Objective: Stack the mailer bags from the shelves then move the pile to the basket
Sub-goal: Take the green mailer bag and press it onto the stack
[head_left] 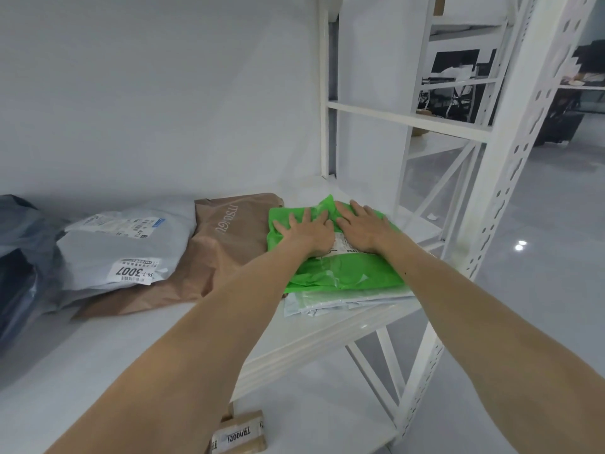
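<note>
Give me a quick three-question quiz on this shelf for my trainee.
1. True or false: the left hand and the right hand lie flat on the green mailer bag.
2. Which lies just left of the green mailer bag? A) brown mailer bag B) basket C) glass jar
3. What is the green mailer bag lying on?
Key: 1 true; 2 A; 3 a pile of pale mailer bags.

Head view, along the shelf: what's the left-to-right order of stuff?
dark bag → grey bag → brown bag → green bag, with the left hand then the right hand pressing flat on it → white rack post
</note>
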